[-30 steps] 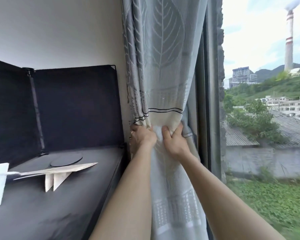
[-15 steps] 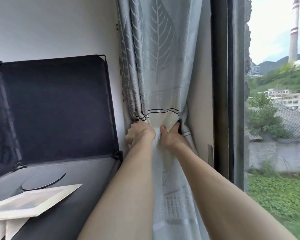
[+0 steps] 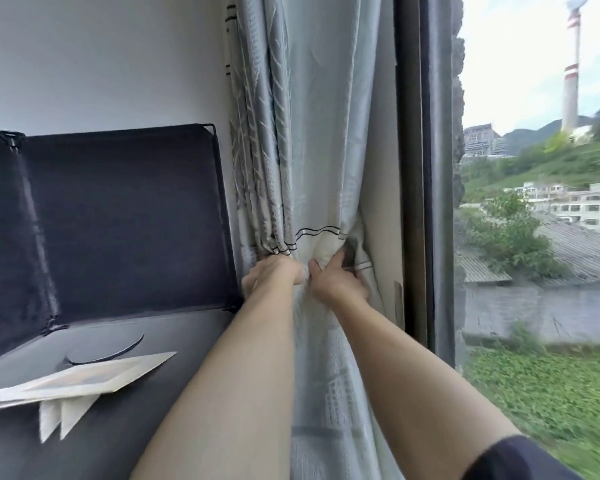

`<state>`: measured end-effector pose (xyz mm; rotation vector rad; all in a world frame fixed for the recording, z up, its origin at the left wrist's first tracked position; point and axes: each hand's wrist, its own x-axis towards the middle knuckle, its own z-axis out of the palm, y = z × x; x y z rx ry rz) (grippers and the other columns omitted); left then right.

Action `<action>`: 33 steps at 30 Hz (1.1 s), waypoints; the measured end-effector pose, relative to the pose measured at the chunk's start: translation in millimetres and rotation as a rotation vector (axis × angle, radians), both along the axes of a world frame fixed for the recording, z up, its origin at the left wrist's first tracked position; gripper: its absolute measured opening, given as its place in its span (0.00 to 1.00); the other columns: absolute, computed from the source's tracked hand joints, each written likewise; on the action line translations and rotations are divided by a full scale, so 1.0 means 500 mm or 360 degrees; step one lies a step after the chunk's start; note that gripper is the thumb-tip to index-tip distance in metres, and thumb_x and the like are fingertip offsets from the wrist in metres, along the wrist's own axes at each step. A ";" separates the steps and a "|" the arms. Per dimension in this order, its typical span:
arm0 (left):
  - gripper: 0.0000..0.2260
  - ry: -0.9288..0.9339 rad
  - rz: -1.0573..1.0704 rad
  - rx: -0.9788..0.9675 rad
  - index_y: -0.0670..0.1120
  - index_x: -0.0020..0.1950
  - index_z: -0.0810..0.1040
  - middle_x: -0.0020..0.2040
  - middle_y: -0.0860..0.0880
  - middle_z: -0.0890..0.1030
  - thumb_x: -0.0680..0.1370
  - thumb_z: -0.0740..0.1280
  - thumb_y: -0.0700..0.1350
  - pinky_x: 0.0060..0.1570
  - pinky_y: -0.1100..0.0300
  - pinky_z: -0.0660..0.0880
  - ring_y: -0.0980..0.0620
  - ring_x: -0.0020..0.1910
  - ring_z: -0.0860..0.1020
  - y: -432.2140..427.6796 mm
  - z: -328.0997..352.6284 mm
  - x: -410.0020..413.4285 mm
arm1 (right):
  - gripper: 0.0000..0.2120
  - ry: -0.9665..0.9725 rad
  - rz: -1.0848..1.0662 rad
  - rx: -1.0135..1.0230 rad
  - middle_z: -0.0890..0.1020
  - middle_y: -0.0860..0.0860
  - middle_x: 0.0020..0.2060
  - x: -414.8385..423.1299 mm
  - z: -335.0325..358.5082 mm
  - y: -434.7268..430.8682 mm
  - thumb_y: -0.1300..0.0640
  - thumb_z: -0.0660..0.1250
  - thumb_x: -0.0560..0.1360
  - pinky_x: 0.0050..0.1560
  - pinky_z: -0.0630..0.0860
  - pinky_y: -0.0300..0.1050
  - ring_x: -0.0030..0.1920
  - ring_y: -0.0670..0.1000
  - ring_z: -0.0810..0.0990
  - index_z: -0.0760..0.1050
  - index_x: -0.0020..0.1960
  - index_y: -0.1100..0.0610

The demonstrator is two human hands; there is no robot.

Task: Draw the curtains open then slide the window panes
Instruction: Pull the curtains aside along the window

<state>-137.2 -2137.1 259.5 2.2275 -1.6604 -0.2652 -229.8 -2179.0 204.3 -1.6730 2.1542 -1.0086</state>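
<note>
Curtain (image 3: 319,133) bunched tighter leftward; both hands' fingers clamp woven folds, left hand (image 3: 272,273) seemingly fisted, right hand (image 3: 333,277).

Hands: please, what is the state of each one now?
Left hand: closed, gripping the curtain.
Right hand: closed, gripping the same curtain.

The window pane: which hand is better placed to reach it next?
Probably the right hand. It holds the curtain on the side nearer the window frame; the left hand grips folds beside the wall, farther away.
</note>
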 end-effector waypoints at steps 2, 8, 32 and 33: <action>0.36 0.0193 -0.0071 0.0015 0.46 0.76 0.64 0.76 0.46 0.65 0.71 0.63 0.59 0.67 0.50 0.66 0.45 0.73 0.66 0.027 0.000 0.002 | 0.37 -0.0036 0.0005 0.0027 0.71 0.58 0.71 -0.001 -0.008 0.045 0.34 0.47 0.79 0.64 0.66 0.54 0.68 0.58 0.72 0.35 0.79 0.49; 0.35 0.0788 -0.0238 -0.0206 0.41 0.74 0.67 0.75 0.43 0.67 0.76 0.58 0.65 0.67 0.53 0.66 0.42 0.72 0.68 0.187 -0.013 0.017 | 0.37 -0.0107 0.0046 0.0017 0.71 0.61 0.69 -0.006 -0.041 0.202 0.34 0.50 0.77 0.63 0.70 0.56 0.66 0.63 0.73 0.41 0.79 0.48; 0.41 0.1555 -0.0756 -0.1367 0.63 0.78 0.46 0.77 0.50 0.61 0.75 0.69 0.50 0.61 0.53 0.64 0.46 0.72 0.66 0.800 -0.006 0.036 | 0.41 -0.0829 0.0139 -0.1449 0.76 0.56 0.65 -0.040 0.127 0.906 0.33 0.65 0.74 0.62 0.74 0.51 0.60 0.55 0.77 0.54 0.77 0.51; 0.38 0.1490 -0.0801 -0.1484 0.65 0.77 0.47 0.76 0.50 0.62 0.76 0.68 0.52 0.63 0.52 0.65 0.46 0.72 0.66 0.821 0.013 0.038 | 0.40 -0.0775 0.0154 -0.1463 0.76 0.57 0.65 -0.040 0.139 0.917 0.35 0.65 0.75 0.61 0.74 0.51 0.58 0.55 0.77 0.52 0.77 0.51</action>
